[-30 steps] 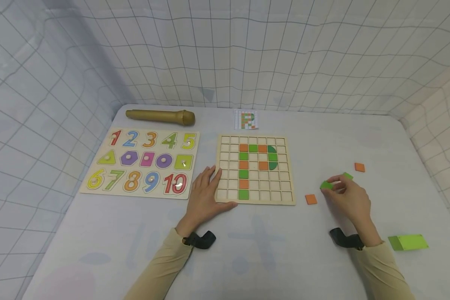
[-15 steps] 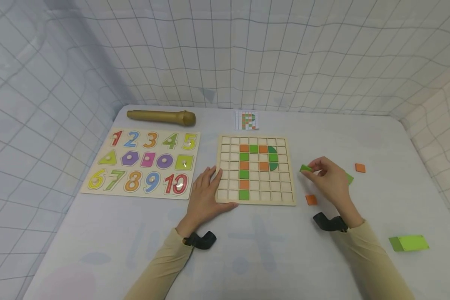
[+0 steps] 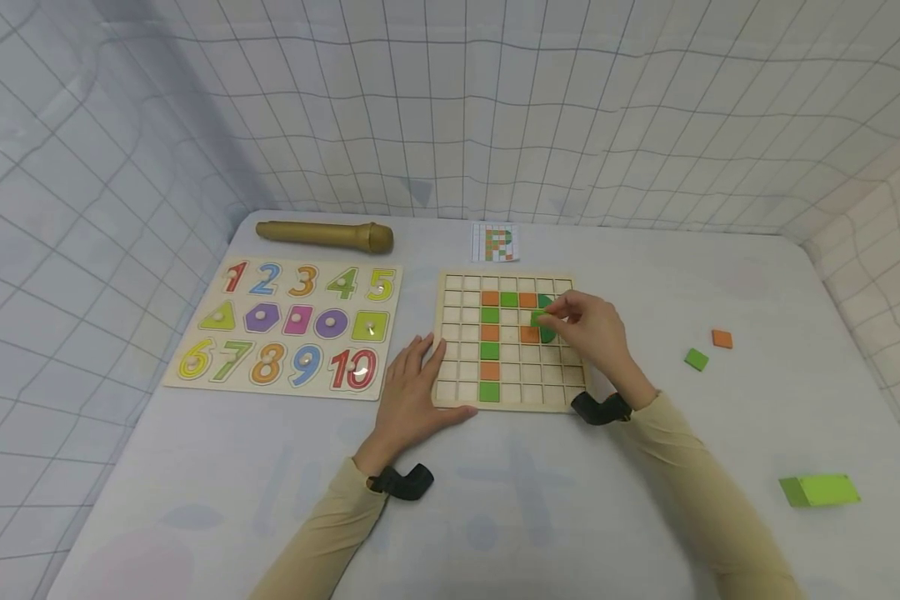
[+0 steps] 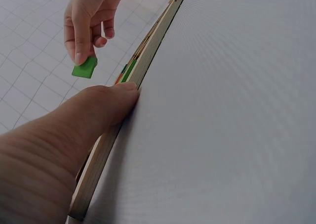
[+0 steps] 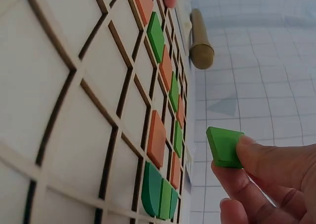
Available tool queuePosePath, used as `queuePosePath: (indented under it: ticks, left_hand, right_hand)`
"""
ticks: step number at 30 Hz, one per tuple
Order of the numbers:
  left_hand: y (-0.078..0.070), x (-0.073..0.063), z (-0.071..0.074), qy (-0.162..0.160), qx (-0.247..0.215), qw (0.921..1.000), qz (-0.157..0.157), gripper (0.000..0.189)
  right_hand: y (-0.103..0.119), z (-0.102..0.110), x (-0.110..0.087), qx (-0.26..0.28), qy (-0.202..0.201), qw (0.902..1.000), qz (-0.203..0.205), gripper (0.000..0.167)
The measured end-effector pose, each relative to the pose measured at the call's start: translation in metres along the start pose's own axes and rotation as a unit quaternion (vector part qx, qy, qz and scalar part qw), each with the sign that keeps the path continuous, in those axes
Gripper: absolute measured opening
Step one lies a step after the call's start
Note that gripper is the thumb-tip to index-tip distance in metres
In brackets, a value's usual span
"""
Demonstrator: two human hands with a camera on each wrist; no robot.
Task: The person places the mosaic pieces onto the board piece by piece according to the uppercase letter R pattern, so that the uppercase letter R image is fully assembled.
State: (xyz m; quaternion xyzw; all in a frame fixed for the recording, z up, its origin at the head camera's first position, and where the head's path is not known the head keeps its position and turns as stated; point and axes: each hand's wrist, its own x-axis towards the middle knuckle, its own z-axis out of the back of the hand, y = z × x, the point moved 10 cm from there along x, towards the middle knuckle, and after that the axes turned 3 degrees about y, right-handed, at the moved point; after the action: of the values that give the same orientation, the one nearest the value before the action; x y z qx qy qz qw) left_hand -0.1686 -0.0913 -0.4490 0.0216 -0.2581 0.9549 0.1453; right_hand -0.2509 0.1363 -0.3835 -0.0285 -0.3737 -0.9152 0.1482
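My right hand [image 3: 588, 329] pinches a green square tile [image 3: 537, 318] between thumb and fingertips. In the right wrist view the tile [image 5: 225, 146] is raised off the wooden grid board [image 3: 510, 392], tilted. On the board, orange and green tiles form a column with a loop at its upper right; dark green rounded pieces [image 3: 546, 336] end the loop. My left hand [image 3: 408, 383] rests at the board's lower left corner, fingers spread along the left side. Its thumb [image 4: 116, 103] presses the near edge in the left wrist view.
A small card [image 3: 495, 242] with a coloured grid pattern lies behind the board. To the left are a number-and-shape puzzle [image 3: 281, 329] and a gold microphone [image 3: 325, 236]. Loose green [image 3: 696, 359] and orange [image 3: 722, 338] tiles lie right. A green block [image 3: 820, 490] stands near right.
My right hand has lifted the green tile from the right side of the table and carried it left over the board. The loose orange tile beside the board is now hidden. My left hand stays put.
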Motion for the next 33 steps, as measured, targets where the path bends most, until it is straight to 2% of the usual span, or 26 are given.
queuePosePath:
  ticks: [9,18,27,33]
  left_hand:
    - [-0.001,0.0,0.001,-0.005,0.001,1.0,-0.006,0.105]
    - [-0.001,0.0,0.001,-0.004,0.002,1.0,-0.003,0.105]
    - [-0.001,0.0,0.001,-0.004,0.001,1.0,-0.004,0.107]
    - [0.0,0.0,0.0,-0.005,0.002,1.0,-0.007,0.106]
  right_hand:
    - [0.009,-0.03,0.012,0.003,0.056,0.9979,-0.033,0.019]
    - [0.006,-0.051,0.018,-0.03,0.103,0.9932,-0.046,0.017]
    - [0.013,-0.055,0.023,-0.063,0.104,0.9925,0.011,0.011]
    - [0.014,-0.058,0.024,-0.086,0.114,0.9895,0.024,0.011]
